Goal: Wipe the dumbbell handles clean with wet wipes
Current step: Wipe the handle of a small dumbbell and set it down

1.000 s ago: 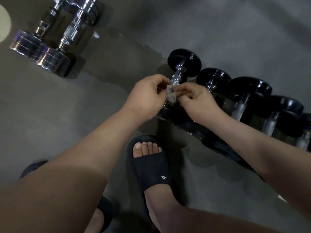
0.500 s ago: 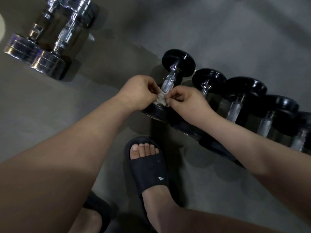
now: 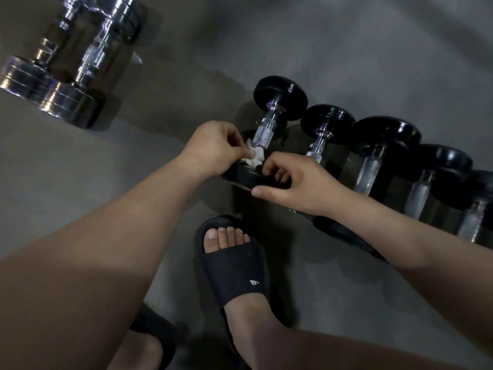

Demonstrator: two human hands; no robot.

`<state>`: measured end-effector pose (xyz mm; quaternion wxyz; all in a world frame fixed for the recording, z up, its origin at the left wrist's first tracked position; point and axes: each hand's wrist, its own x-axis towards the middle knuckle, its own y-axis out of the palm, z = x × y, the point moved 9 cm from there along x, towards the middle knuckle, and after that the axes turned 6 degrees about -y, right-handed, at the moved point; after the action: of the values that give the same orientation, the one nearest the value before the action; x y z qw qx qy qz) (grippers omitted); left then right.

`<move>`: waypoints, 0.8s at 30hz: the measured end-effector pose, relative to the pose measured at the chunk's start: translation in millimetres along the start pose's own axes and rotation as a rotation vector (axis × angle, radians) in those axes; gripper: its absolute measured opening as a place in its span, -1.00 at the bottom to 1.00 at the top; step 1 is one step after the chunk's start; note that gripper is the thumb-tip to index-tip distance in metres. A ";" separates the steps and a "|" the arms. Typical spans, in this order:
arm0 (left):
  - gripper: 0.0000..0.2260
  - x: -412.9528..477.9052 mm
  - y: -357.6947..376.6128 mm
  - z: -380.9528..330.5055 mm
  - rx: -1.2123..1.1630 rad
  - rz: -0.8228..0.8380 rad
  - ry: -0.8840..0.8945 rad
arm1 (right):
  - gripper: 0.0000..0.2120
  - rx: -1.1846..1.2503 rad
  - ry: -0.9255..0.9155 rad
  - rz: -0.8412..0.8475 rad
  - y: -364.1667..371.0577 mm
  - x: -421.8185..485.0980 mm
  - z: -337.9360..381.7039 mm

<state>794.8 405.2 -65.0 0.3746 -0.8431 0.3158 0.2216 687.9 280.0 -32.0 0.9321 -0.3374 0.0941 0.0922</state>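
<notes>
Grey floor fills most of the view. A row of black dumbbells runs from centre out to 3 o'clock, the last ones cut by the frame edge. A pair of chrome dumbbells lies well apart at 10 o'clock, also clipped. A black slide sandal sits at 6 o'clock, near the row.

Right hand lies over the first dumbbell's near head, fingers curled, thumb stuck out. Can't tell if it grips anything or only steadies. Left hand, just left of centre, has its fingertips pinched together at the near end of that dumbbell's knurled handle — holding a crumpled white wet wipe against the steel.

Step in hand, I'd judge: wiping handle no. 1, low end only. Next move prob. calls for wrapping the wipe round the bar and working toward the far head at 12 o'clock, w/ the other hand stopping any roll.

Hard to read: handles further along are blurred, near heads hide under the right forearm — light is dim.
</notes>
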 end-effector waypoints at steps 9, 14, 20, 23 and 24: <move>-0.69 4.8 7.3 -10.6 0.187 0.097 -0.010 | -0.69 0.006 -0.103 -0.112 0.7 -7.4 2.7; -0.70 3.7 6.6 -5.1 0.086 0.078 -0.003 | -0.66 -0.061 -0.148 -0.117 -2.2 -9.7 6.4; -0.74 2.2 9.1 -10.2 0.178 0.136 -0.014 | -0.66 -0.064 -0.149 -0.115 -1.4 -10.9 5.1; -0.73 5.1 8.5 -10.4 0.079 0.027 -0.039 | -0.66 -0.069 -0.163 -0.119 -1.0 -10.7 5.9; -0.72 6.5 7.6 -9.0 0.018 -0.011 -0.051 | -0.66 -0.070 -0.165 -0.122 -1.4 -10.4 5.9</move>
<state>795.2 391.9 -67.1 0.3914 -0.8355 0.3036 0.2379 678.8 281.6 -24.2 0.9283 -0.3659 -0.0067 0.0658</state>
